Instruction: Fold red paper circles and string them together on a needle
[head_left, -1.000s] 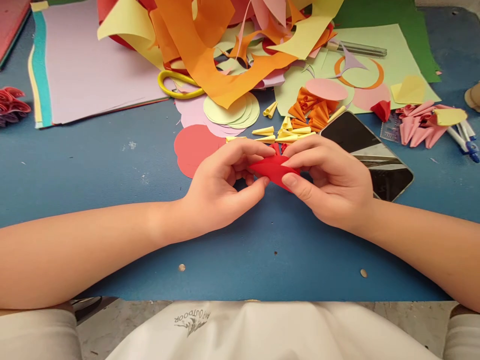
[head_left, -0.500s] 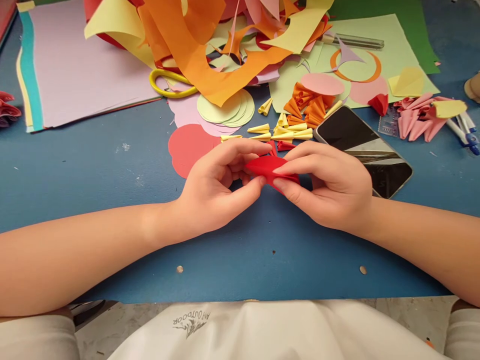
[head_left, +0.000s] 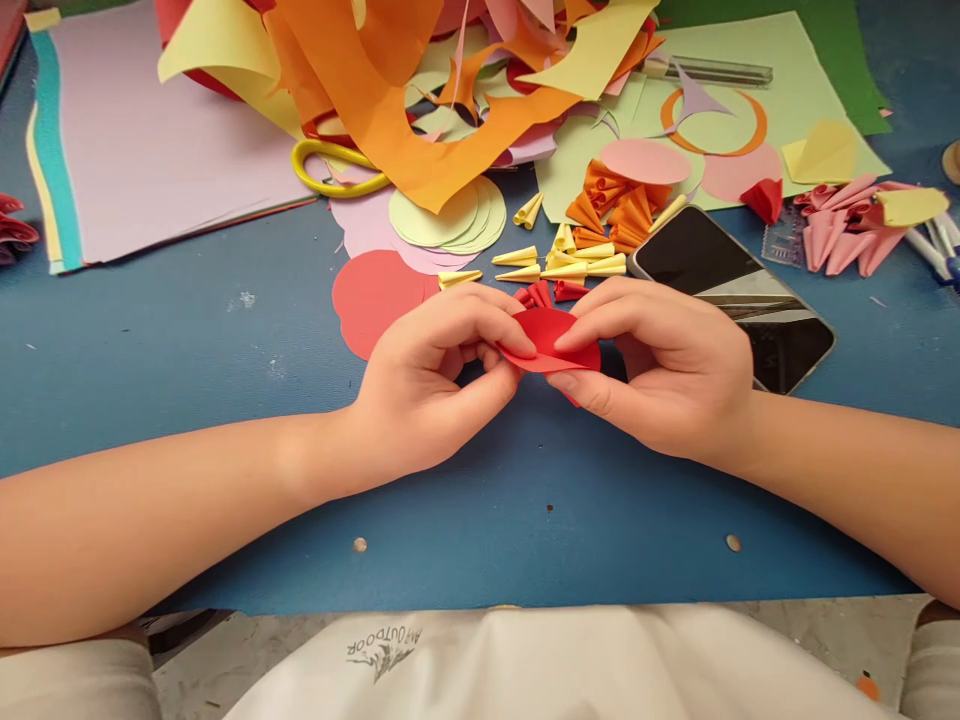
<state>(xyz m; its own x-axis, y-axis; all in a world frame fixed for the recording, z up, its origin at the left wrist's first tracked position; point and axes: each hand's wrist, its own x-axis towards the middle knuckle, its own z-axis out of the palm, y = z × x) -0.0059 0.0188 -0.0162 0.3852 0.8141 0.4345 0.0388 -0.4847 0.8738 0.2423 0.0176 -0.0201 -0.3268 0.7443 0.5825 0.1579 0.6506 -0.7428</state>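
Note:
A red paper circle [head_left: 546,325] is bent between my two hands, above the blue table. My left hand [head_left: 442,375] pinches its left edge, with the index finger on top and the thumb at the front rim. My right hand [head_left: 656,365] grips the right side between fingers and thumb. Just behind the hands lie small red paper cones [head_left: 534,294] and yellow paper cones [head_left: 568,270]. More red paper circles [head_left: 382,298] lie left of my left hand. A phone [head_left: 742,290] rests behind my right hand, partly covered by it.
Orange paper scraps [head_left: 420,140] are heaped at the back, with yellow-handled scissors [head_left: 337,185] under them. Pale green circles [head_left: 457,215], orange cones [head_left: 622,205] and pink cones [head_left: 847,230] lie around. A stack of coloured sheets [head_left: 180,130] is at the back left.
The red circle, folded nearly edge-on before, now shows more of its upper face. My left index finger has come down onto it. The camera view has shifted slightly.

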